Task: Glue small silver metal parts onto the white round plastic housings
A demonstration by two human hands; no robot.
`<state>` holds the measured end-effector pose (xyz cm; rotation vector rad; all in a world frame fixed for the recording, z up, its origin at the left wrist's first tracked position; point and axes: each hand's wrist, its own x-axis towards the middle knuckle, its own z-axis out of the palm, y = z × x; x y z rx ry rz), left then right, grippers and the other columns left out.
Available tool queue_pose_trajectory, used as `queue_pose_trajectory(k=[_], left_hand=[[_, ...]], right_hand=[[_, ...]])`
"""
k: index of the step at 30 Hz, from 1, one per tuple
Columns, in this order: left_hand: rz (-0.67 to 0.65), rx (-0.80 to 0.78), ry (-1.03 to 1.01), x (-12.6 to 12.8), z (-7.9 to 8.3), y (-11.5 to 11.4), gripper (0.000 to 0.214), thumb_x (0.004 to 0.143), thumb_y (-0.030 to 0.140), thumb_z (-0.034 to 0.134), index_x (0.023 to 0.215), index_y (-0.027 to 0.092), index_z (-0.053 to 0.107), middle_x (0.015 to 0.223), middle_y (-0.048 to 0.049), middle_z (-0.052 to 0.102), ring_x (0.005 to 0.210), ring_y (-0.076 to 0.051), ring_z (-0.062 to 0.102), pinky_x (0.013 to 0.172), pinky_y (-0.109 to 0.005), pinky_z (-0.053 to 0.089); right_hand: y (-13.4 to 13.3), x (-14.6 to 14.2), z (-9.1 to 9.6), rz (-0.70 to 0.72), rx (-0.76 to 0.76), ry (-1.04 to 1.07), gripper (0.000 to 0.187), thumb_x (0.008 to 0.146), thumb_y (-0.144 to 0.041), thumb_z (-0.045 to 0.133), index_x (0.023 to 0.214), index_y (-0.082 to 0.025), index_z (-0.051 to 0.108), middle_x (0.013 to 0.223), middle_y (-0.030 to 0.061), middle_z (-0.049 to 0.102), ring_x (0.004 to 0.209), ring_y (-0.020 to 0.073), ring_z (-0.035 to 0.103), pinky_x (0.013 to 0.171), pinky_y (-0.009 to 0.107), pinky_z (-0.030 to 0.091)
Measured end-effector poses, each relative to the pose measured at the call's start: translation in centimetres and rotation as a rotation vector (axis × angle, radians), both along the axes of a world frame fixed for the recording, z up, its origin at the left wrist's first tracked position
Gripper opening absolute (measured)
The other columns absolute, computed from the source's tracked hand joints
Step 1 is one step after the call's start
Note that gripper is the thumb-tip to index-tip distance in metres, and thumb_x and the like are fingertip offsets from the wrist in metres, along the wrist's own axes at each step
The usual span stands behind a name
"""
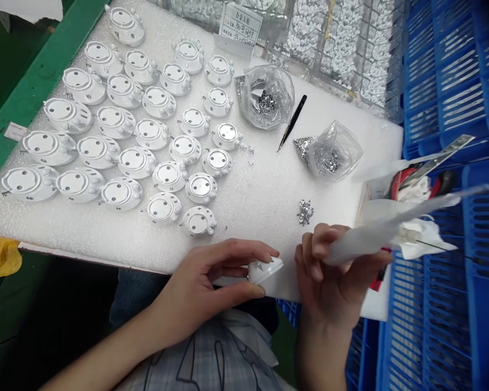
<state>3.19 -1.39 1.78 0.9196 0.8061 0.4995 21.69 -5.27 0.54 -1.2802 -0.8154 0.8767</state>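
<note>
Between the left fingers (236,253) sits a white casing (265,271).

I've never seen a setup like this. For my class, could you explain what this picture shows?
No machine here: this view comes from a camera worn on a person's head, looking down at their bare hands. The left hand pinches a small white round part; the right hand holds a long white tube. On the white foam board lie rows of similar white parts, black tweezers, two clear bags of silvery pieces, and a small silvery pile. Blue crates stand to the right.
</note>
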Motion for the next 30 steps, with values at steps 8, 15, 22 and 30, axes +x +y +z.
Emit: queue_pose_trajectory(k=[8,15,22,30], left_hand=[[-0.016,-0.005,0.004,0.2,0.3,0.5,0.024,0.084,0.016,0.079,0.107,0.024,0.080,0.117,-0.0009,0.081,0.110,-0.021,0.074,0.098,-0.031,0.059],[-0.062,0.054,0.071,0.0,0.4,0.6,0.026,0.085,0.020,0.080,0.109,0.028,0.082,0.124,-0.0025,0.080,0.110,-0.024,0.075,0.095,-0.033,0.061],[-0.088,0.079,0.008,-0.2,0.1,0.9,0.031,0.086,0.015,0.078,0.112,0.031,0.081,0.123,0.0011,0.080,0.110,-0.020,0.074,0.092,-0.026,0.058],[-0.078,0.086,-0.033,-0.1,0.1,0.8,0.029,0.086,0.012,0.079,0.109,0.029,0.081,0.116,0.0026,0.081,0.106,-0.018,0.074,0.091,-0.023,0.056]], right_hand=[[-2.3,0.2,-0.2,0.175,0.045,-0.121,0.023,0.084,-0.015,0.072,0.101,-0.028,0.065,0.075,-0.0037,0.061,0.065,0.0139,0.056,0.054,0.027,0.045],[-2.8,0.0,0.1,0.185,0.027,-0.527,0.025,0.078,-0.019,0.081,0.098,-0.032,0.073,0.083,-0.0001,0.063,0.071,0.0179,0.059,0.051,0.031,0.047],[-2.6,-0.1,-0.1,0.189,0.064,-0.505,0.024,0.081,-0.013,0.076,0.097,-0.030,0.073,0.083,-0.0011,0.062,0.071,0.0157,0.059,0.053,0.029,0.049],[-2.6,0.1,-0.3,0.204,0.094,-0.516,0.025,0.081,-0.017,0.078,0.101,-0.031,0.072,0.084,-0.0019,0.063,0.070,0.0154,0.059,0.053,0.031,0.050]])
